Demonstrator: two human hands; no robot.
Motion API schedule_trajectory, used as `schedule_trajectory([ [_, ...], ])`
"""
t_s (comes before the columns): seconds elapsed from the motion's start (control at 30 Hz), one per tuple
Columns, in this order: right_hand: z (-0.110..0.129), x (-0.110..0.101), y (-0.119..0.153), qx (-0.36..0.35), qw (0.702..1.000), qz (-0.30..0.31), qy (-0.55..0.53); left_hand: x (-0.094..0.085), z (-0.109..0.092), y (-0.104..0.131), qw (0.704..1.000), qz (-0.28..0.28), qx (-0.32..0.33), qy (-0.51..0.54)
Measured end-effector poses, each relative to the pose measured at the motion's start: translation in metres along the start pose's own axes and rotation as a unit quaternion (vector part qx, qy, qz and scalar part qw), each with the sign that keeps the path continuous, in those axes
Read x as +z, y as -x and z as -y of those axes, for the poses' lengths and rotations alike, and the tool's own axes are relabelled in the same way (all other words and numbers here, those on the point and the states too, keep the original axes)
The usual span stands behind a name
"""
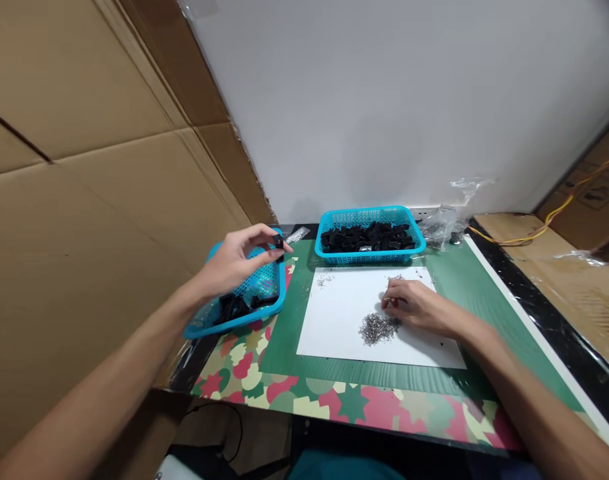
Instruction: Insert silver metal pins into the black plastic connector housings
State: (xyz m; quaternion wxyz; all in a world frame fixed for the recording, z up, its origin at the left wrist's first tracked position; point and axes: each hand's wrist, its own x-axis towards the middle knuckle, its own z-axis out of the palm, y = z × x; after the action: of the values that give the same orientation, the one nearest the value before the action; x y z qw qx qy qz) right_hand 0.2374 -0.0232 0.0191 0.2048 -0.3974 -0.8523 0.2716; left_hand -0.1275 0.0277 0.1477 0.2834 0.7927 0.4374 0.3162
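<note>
My left hand (242, 257) pinches a small black part (278, 241) between thumb and fingers, above the right rim of a blue basket (281, 293) with some black pieces (232, 308) in it. On a white sheet (329, 327) lies a pile of tiny shiny metal pieces (377, 329), like pins. My right hand (409, 303) is just over the pile's upper right edge, its fingertips drawn together. Whatever is between those fingertips is too small to make out.
Behind the sheet stands a second blue basket (369, 256) full of black parts. Clear plastic bags (442, 227) lie to its right. Cardboard (109, 233) rises on the left, a white wall (374, 120) at the back. Yellow wires (549, 220) run along the right.
</note>
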Motion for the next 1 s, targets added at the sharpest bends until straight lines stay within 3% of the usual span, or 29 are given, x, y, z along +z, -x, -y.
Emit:
schedule_trajectory([
  [0.13, -0.006, 0.002, -0.003, 0.0, 1.0, 0.006, -0.022, 0.074, -0.014, 0.007, 0.979, 0.065, -0.034, 0.192],
  [0.23, -0.009, 0.002, -0.003, -0.004, 1.0, 0.011, -0.014, 0.121, -0.012, 0.002, 0.954, 0.133, -0.048, 0.263],
  [0.3, -0.008, 0.002, -0.002, -0.005, 1.0, 0.018, 0.012, 0.143, -0.007, -0.003, 0.951, 0.168, -0.052, 0.253],
  [0.4, -0.004, 0.0, 0.001, -0.003, 0.998, 0.035, 0.053, 0.167, 0.007, -0.009, 0.955, 0.142, -0.061, 0.254],
  [0.6, -0.004, 0.002, 0.004, 0.012, 0.993, 0.045, 0.106, 0.187, 0.028, 0.004, 0.954, 0.069, -0.09, 0.276],
  [0.8, -0.002, 0.004, 0.0, 0.05, 0.995, -0.008, 0.082, 0.184, 0.026, 0.016, 0.975, 0.077, -0.033, 0.206],
  [1.0, 0.008, 0.003, -0.002, 0.064, 0.996, -0.059, 0.007, 0.183, 0.027, 0.015, 0.988, 0.016, -0.005, 0.152],
])
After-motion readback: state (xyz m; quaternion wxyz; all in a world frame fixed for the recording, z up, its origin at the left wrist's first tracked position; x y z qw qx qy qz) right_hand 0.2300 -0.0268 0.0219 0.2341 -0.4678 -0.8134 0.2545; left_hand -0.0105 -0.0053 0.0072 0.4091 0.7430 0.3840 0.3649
